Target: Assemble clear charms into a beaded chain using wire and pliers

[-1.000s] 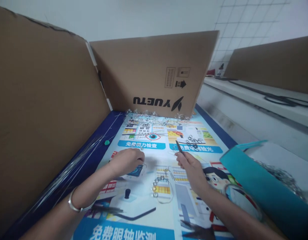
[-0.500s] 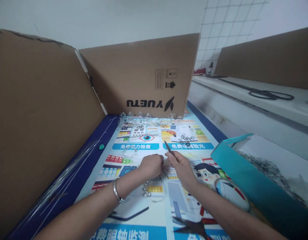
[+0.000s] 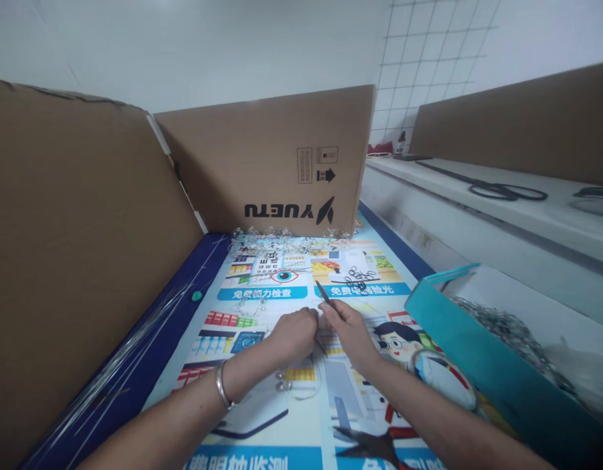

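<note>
"Cardboard (image 3: pixel 262 163) stands beyond both hands, right?"

"Yes, and a printed mat (image 3: pixel 262 421) spreads beneath them. A teal box (image 3: pixel 478 346), heaped with metal bits, sits to the right of the right hand (image 3: pixel 350 333)."

"How are the hands?"

"Close together. The left hand (image 3: pixel 296 336) has its fingers curled in; what they pinch, if anything, I can't tell. The right one is closed in a grip."

"Smaller stuff?"

"A black-bladed tool (image 3: pixel 367 445) lies nearer the body than the right hand, blades spread. A thin wire loop (image 3: pixel 301 397) lies just on the near side of the left."

"And that grip?"

"It's on a slim dark tool (image 3: pixel 324 292), tip pointing away."

"Tiniest?"

"Black rings (image 3: pixel 359 279) beyond the right hand, clear beads (image 3: pixel 283 382) by the loop's left edge."
</note>
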The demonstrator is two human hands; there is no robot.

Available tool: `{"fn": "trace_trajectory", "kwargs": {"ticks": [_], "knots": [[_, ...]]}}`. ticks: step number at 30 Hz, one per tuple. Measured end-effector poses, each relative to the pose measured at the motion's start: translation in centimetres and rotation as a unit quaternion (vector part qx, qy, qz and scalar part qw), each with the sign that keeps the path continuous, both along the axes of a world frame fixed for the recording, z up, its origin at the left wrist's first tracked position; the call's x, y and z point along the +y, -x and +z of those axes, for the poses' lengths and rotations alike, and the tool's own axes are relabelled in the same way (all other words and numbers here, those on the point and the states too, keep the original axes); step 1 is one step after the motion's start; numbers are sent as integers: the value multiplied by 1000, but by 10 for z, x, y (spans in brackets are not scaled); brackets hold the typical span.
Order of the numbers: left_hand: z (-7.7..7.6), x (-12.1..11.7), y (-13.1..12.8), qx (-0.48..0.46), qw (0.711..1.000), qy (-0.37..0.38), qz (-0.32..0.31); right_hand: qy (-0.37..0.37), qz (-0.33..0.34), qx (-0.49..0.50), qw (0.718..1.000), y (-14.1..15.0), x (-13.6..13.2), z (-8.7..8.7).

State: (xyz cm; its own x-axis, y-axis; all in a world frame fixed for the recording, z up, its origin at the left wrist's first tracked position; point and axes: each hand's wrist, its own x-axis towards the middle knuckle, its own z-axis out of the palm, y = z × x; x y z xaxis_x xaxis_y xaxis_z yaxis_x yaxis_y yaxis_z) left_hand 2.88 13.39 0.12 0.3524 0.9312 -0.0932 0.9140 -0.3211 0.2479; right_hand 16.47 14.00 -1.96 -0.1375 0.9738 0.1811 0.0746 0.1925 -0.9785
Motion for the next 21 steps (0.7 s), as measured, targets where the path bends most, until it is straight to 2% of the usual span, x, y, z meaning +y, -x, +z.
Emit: {"fn": "trace_trajectory", "kwargs": {"ticks": [3,6,11,17,21], "knots": [[7,3,7,-31,999,4,10,5,9,-4,1000,0,1,-1],[18,3,15,-111,994,7,14,12,27,-8,1000,0,1,-1],[33,-10,27,-233,972,-4,17,46,83,-8,996,3,-3,1],[26,-30,36,-379,924,20,51,69,158,-4,985,8,-15,7],[21,-36,40,-464,878,91,75,96,148,1,984,11,-21,11]]}}
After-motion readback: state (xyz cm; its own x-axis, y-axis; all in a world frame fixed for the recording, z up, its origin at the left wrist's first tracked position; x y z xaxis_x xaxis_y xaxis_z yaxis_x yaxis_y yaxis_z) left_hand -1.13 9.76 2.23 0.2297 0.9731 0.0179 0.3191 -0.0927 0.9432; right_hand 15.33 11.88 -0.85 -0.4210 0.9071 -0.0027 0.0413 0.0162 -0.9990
